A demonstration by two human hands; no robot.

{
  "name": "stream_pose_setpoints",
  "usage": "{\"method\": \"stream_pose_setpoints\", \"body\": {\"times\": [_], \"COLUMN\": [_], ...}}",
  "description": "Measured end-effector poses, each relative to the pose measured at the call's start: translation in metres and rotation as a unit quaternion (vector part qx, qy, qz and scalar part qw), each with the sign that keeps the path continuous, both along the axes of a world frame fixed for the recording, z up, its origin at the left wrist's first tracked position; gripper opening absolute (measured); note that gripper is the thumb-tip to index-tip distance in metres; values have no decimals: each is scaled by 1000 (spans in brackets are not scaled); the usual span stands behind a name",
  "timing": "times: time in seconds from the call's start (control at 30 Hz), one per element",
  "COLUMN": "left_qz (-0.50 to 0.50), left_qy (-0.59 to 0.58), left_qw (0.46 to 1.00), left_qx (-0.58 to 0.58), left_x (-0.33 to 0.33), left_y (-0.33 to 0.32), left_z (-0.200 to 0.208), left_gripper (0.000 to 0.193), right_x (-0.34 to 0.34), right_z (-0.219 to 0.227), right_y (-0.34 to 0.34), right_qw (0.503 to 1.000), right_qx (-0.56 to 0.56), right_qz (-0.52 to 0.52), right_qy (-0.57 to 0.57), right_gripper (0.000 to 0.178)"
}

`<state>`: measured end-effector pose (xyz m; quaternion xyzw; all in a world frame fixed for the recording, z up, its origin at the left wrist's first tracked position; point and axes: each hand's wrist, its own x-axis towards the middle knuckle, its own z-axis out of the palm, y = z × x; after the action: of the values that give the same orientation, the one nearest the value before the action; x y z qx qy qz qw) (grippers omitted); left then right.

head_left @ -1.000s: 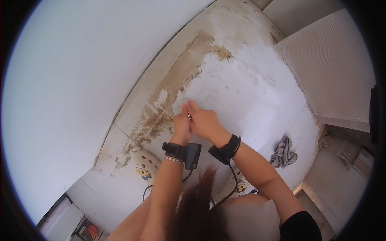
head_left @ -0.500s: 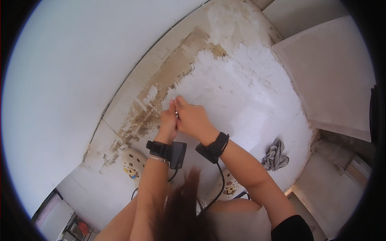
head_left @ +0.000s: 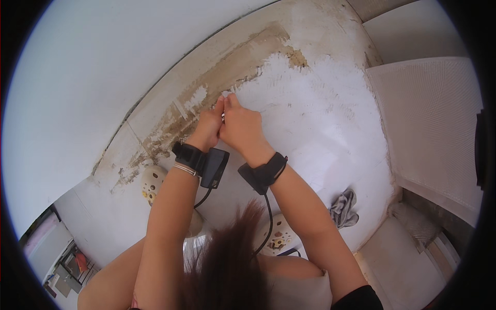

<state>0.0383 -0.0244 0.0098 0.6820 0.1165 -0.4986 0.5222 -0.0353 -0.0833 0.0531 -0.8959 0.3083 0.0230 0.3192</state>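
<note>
Over the edge of a brown stained patch [head_left: 227, 63], on a pale floor [head_left: 330, 119], the left hand [head_left: 207, 125] and right hand [head_left: 243, 126] are pressed side by side. Between them sits a small metal piece [head_left: 223, 118]; only a glint of it shows, so its full shape cannot be told. It lies behind the extended fingertips, in the narrow gap where the two hands meet, and both hands close around it. The foremost fingers of each hand point forward, nearly touching at their tips, while the rest are curled in and partly hidden. Whether the metal touches the floor cannot be told.

Each wrist wears a black strap with a dark box, a black cable running back from it; a thin pale bracelet [head_left: 184, 169] circles the left wrist. Near the left forearm is one cream clog [head_left: 152, 181] with holes and charms, and its mate [head_left: 279, 231] stands by the right forearm. To the right of that forearm lies a crumpled grey cloth [head_left: 344, 208]. A white wall-like surface [head_left: 103, 77] borders the floor on the left, and a ribbed beige panel [head_left: 429, 124] on the right.
</note>
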Motion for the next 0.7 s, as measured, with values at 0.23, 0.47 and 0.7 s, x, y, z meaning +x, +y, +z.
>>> {"method": "stream_pose_setpoints", "body": {"times": [0.23, 0.47, 0.7], "left_qz": [-12, -118, -89], "left_qy": [31, -2, 19], "left_qw": [999, 993, 995], "left_qx": [29, 14, 32], "left_x": [-7, 8, -22], "left_y": [7, -5, 16], "left_z": [5, 14, 21], "left_gripper": [43, 48, 50], "right_x": [-11, 7, -17], "right_z": [-5, 3, 0], "right_y": [3, -10, 6], "right_qw": [999, 998, 994], "right_qx": [-6, -28, -14], "right_qz": [47, 51, 101], "right_qy": [-2, 3, 43], "right_gripper": [37, 35, 33]}}
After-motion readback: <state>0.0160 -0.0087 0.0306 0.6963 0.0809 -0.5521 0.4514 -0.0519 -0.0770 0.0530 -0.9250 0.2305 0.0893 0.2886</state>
